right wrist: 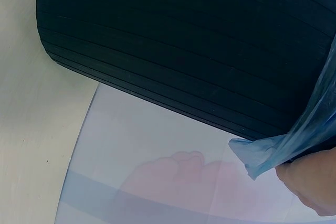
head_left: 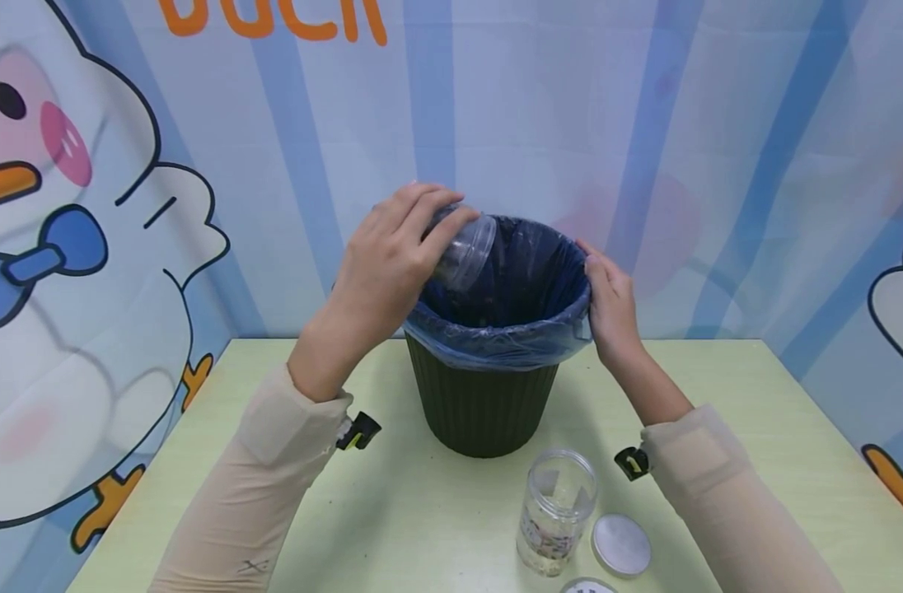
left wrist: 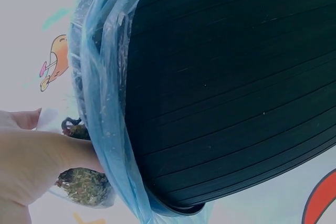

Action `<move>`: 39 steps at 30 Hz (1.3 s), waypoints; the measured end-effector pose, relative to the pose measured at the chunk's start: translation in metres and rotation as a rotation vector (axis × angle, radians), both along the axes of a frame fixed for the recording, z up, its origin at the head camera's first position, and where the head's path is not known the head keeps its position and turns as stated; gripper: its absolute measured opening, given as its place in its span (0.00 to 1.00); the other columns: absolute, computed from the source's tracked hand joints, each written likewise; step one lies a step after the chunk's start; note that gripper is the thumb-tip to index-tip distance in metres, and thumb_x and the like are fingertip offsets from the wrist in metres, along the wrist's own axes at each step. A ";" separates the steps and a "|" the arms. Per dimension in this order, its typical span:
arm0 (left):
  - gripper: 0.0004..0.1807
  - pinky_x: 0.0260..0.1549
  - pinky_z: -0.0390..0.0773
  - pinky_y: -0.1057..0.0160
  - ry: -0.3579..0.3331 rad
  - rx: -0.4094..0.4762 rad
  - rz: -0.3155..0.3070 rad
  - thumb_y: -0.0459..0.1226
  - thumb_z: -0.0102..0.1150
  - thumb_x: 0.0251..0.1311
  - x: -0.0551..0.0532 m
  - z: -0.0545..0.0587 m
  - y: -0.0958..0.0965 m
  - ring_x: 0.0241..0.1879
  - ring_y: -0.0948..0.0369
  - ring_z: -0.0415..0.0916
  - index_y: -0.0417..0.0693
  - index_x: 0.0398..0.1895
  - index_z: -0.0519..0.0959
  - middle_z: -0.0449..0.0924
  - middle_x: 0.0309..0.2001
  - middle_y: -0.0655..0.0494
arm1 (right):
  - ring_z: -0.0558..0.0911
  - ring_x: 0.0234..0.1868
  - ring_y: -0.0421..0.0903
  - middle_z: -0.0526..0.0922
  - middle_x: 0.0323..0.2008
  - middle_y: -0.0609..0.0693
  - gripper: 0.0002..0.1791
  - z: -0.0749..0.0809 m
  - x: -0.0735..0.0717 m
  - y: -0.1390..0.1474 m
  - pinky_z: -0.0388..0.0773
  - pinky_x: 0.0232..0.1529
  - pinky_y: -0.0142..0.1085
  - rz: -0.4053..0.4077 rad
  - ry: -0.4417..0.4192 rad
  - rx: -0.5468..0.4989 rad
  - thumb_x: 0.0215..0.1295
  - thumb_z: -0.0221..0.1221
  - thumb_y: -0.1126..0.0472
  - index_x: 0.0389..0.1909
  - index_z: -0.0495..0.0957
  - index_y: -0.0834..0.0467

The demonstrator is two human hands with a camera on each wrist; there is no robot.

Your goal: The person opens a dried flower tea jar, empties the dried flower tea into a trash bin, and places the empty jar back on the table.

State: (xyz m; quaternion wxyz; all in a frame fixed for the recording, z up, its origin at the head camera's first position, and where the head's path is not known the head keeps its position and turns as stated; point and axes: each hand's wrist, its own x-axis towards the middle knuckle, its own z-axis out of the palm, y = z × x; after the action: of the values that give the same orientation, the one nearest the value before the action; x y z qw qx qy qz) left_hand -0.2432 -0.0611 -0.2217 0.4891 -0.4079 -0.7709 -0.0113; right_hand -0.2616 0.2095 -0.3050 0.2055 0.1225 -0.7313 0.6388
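My left hand (head_left: pixel 392 255) grips a clear plastic jar (head_left: pixel 468 251), tipped with its mouth over the inside of a dark ribbed trash can (head_left: pixel 484 408). Dried, greenish-brown bits (left wrist: pixel 86 186) show in the jar in the left wrist view. A blue plastic bag (head_left: pixel 496 350) lines the can and folds over its rim. On the can's right side, my right hand (head_left: pixel 613 305) holds the bagged rim, thumb on top; most of its fingers are hidden behind the rim.
A second clear jar (head_left: pixel 555 515) stands upright and lidless on the pale green table (head_left: pixel 414 527), in front of the can. Beside it lies a silver lid (head_left: pixel 621 545), and another lid (head_left: pixel 588 586) is cut off at the bottom edge. A duck-print curtain (head_left: pixel 533 99) hangs behind.
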 end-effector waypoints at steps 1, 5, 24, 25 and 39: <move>0.21 0.58 0.74 0.53 0.008 -0.004 -0.002 0.22 0.52 0.68 0.000 0.000 0.000 0.64 0.49 0.68 0.43 0.60 0.78 0.76 0.60 0.44 | 0.56 0.75 0.48 0.61 0.74 0.57 0.27 0.000 0.000 0.000 0.51 0.74 0.43 0.000 -0.001 0.001 0.82 0.37 0.54 0.73 0.63 0.65; 0.21 0.61 0.72 0.53 0.024 -0.013 -0.010 0.21 0.50 0.68 0.000 0.001 0.001 0.64 0.49 0.68 0.42 0.60 0.79 0.76 0.60 0.44 | 0.57 0.75 0.48 0.62 0.73 0.56 0.27 0.000 0.000 0.000 0.51 0.74 0.43 0.000 -0.004 0.003 0.82 0.37 0.54 0.73 0.63 0.64; 0.24 0.67 0.64 0.54 0.010 -0.048 -0.045 0.19 0.52 0.65 0.002 -0.001 0.002 0.65 0.47 0.67 0.43 0.62 0.77 0.73 0.62 0.43 | 0.57 0.75 0.48 0.61 0.74 0.56 0.27 0.000 0.000 0.000 0.52 0.74 0.43 -0.001 -0.014 -0.016 0.82 0.37 0.54 0.73 0.63 0.64; 0.24 0.67 0.64 0.53 0.009 -0.046 -0.045 0.19 0.52 0.65 0.002 -0.001 0.002 0.65 0.47 0.67 0.43 0.62 0.77 0.73 0.62 0.43 | 0.57 0.75 0.48 0.61 0.74 0.56 0.27 0.000 0.000 0.000 0.52 0.74 0.43 0.001 -0.012 -0.018 0.82 0.37 0.54 0.73 0.63 0.64; 0.23 0.70 0.58 0.57 0.122 -0.086 -0.091 0.18 0.45 0.68 0.001 0.001 0.005 0.62 0.49 0.69 0.43 0.60 0.77 0.75 0.60 0.43 | 0.58 0.75 0.48 0.62 0.73 0.57 0.27 0.000 0.000 0.000 0.53 0.74 0.43 -0.014 -0.004 -0.016 0.81 0.38 0.55 0.72 0.64 0.65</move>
State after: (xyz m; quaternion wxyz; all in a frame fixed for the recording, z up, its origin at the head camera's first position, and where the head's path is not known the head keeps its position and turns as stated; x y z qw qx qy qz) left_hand -0.2418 -0.0557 -0.2204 0.5162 -0.4633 -0.7200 0.0244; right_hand -0.2620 0.2095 -0.3054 0.2096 0.1145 -0.7273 0.6434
